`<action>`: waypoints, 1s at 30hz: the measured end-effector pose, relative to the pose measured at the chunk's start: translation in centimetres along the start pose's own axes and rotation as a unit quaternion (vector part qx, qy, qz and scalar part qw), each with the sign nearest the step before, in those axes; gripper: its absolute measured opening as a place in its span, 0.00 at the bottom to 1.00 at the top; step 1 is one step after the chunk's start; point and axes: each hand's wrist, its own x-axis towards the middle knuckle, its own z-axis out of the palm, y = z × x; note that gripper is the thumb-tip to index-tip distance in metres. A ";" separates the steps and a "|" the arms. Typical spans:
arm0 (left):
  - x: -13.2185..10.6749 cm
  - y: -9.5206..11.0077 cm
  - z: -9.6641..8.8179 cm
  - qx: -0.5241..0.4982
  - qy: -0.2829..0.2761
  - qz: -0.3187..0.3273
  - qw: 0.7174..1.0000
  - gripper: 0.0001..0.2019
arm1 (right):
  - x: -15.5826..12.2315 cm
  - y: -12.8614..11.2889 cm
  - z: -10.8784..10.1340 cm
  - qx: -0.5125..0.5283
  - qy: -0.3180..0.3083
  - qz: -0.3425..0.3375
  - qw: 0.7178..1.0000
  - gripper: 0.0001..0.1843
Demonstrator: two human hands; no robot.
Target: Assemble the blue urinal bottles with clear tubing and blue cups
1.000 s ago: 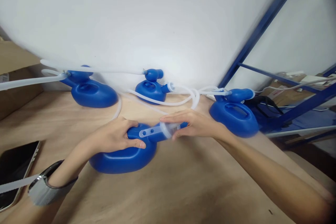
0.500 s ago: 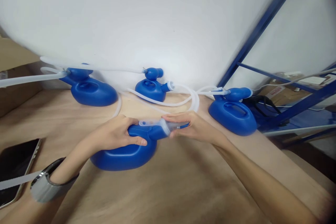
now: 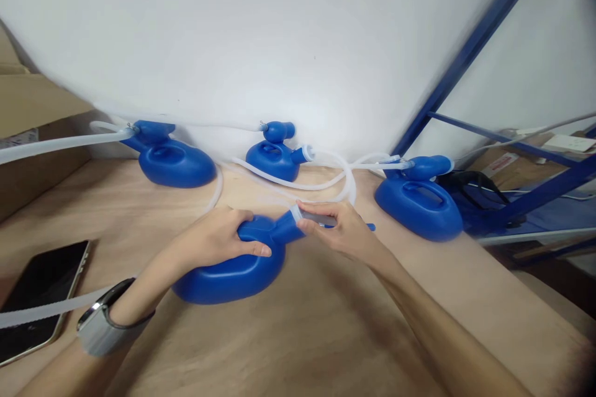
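Observation:
A blue urinal bottle (image 3: pixel 233 276) rests on the wooden table, its neck angled up to the right. My left hand (image 3: pixel 218 239) is closed around the bottle's handle, thumb lying across the front. At the bottle's mouth, my right hand (image 3: pixel 338 229) pinches a clear plastic cap (image 3: pixel 321 219) against the pale rim (image 3: pixel 296 213). My fingers partly cover the cap, and I cannot tell how firmly it is seated. A thin blue piece (image 3: pixel 370 227) pokes out to the right behind my right hand.
Blue bottles with white tubes stand behind: one at left (image 3: pixel 179 164), one in the middle (image 3: pixel 265 161), one at right (image 3: pixel 419 208). A phone (image 3: pixel 41 291) lies at left with a white tube across it. A cardboard box (image 3: pixel 41 105) and blue rack (image 3: pixel 475 43) flank the table.
My right hand has turned at the bottle's mouth, its fingers now nearer the rim. The clear strap seen above the neck has gone from there. The camera view has shifted slightly.

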 end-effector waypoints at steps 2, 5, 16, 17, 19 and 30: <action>0.0 0.1 0.1 -0.001 0.004 0.002 1.000 0.34 | -0.3 -0.1 0.4 -0.060 0.020 -0.046 0.997 0.21; -0.1 0.2 0.0 0.000 0.008 0.006 1.000 0.35 | -1.6 0.1 1.8 -0.184 0.120 -0.169 0.961 0.18; 0.2 1.1 1.1 -0.011 0.022 -0.014 1.000 0.34 | -4.4 5.7 7.3 -0.116 0.256 -0.112 0.953 0.39; 0.2 1.1 1.3 -0.011 0.031 -0.016 0.999 0.34 | -4.2 6.0 7.6 -0.098 0.242 -0.112 0.959 0.41; 0.2 1.1 1.6 -0.017 0.045 -0.010 0.999 0.32 | -3.7 6.2 8.3 -0.054 0.240 -0.118 0.962 0.43; 0.3 1.1 2.0 -0.030 0.031 0.018 0.999 0.28 | -2.7 5.4 9.9 0.076 0.315 -0.096 0.941 0.30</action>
